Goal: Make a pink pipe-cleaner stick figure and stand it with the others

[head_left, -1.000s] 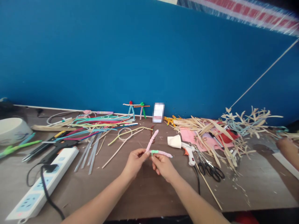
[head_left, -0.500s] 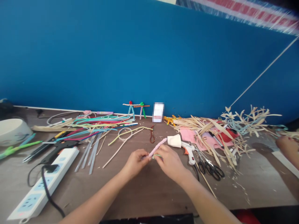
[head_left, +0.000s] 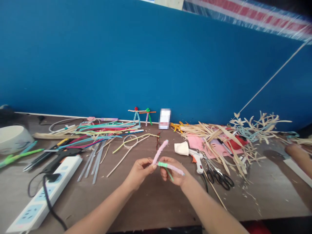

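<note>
Above the table, my left hand (head_left: 141, 170) pinches a bent pink pipe cleaner figure (head_left: 160, 152) at its bend. One fuzzy pink leg points up and away; the other slants right across my right hand. A light green pipe cleaner (head_left: 162, 164) is wrapped round the second leg near the bend, and its loose tail hangs down. My right hand (head_left: 174, 169) is curled around this wrapped part, fingers bent behind it; its exact grip is partly hidden. Two finished stick figures (head_left: 148, 117) of coloured pipe cleaners stand against the blue wall.
On the left lie loose pipe cleaners (head_left: 107, 128), a black glue gun (head_left: 58, 157), clear glue sticks (head_left: 94, 164) and a power strip (head_left: 46, 195). A white glue gun (head_left: 198, 161), black-handled scissors (head_left: 220, 178) and pale strips (head_left: 207, 131) lie right. Another person's hand (head_left: 298, 157) is at far right.
The pink piece has turned, so its second leg now shows across my right hand. My right hand has rolled and lowered slightly, exposing the green wrap and tail.
</note>
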### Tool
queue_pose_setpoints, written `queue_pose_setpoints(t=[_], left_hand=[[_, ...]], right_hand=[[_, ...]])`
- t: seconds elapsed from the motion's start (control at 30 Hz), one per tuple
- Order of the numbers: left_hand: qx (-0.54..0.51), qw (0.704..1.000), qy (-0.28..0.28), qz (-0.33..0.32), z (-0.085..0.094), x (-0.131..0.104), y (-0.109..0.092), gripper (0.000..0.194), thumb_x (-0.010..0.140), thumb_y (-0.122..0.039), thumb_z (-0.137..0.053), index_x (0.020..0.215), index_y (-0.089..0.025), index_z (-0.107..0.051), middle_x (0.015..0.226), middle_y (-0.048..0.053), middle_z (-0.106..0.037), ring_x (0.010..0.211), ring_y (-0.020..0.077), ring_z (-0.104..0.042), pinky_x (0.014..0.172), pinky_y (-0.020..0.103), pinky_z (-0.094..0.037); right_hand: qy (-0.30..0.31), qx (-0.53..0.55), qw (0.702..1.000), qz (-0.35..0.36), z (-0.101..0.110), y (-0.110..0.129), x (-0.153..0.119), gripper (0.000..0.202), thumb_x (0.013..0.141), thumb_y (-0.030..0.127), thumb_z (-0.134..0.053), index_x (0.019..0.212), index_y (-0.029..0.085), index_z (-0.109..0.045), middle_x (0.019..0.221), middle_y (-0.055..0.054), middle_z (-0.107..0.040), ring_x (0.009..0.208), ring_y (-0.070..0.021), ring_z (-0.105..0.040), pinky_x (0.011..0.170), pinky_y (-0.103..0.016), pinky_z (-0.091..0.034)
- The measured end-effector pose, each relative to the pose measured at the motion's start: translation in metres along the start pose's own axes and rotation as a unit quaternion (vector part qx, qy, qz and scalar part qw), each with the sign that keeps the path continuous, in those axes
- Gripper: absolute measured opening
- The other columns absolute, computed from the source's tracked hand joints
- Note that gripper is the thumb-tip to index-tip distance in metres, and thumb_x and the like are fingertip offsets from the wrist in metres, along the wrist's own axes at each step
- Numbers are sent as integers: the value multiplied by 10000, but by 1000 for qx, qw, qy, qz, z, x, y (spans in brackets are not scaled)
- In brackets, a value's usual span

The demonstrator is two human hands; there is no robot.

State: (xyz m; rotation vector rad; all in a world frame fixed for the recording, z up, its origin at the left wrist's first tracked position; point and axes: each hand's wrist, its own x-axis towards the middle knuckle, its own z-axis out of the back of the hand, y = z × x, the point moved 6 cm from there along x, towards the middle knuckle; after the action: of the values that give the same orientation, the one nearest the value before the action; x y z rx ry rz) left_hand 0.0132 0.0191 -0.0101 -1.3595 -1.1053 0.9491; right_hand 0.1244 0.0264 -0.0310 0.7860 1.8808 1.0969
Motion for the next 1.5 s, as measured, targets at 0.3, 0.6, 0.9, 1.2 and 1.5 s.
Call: queue_pose_setpoints(t=[0.3,0.6,0.9,1.2,1.5], left_hand=[[177,975,-120,-54,9,-2,8,202,701,-328,-539,726,-158,-644,680,40,-596,684,165,-516,669,258,-372],[275,959,-28,-59,8,1,9,200,701,-320,-519,644,-173,-642,581,13,-541,607,141,-467,598,234,-333],[98,985,140,30,-3,-3,0,190,623,-327,-619,679,-148,-654,662,30,-602,664,149,-497,647,243,-361],[-87,992,-70,65,1,4,34,251,614,-356,-630,708,-125,-599,601,-2,-558,528,81,-439,524,201,-325],[-64,990,-91,82,-2,3,30,245,658,-369,-584,675,-125,-584,561,-28,-498,521,74,-393,518,192,-292]], right_hand=[[-161,-548,804,167,-23,6,-25,191,801,194,-355,903,175,-516,786,-55,-596,694,-162,-542,611,-261,-362],[-147,-640,732,184,-24,43,-38,221,826,195,-343,862,189,-560,856,-51,-574,784,-156,-524,682,-255,-357],[11,-204,979,17,8,17,-13,169,646,298,-584,654,130,-568,504,33,-503,477,-90,-455,476,-209,-344],[-159,-253,949,95,12,-8,-6,199,761,339,-446,709,162,-519,467,41,-447,394,-79,-391,393,-194,-283],[-179,-703,680,99,-13,7,-26,263,821,172,-296,1011,187,-477,850,-76,-599,703,-192,-577,604,-279,-372]])
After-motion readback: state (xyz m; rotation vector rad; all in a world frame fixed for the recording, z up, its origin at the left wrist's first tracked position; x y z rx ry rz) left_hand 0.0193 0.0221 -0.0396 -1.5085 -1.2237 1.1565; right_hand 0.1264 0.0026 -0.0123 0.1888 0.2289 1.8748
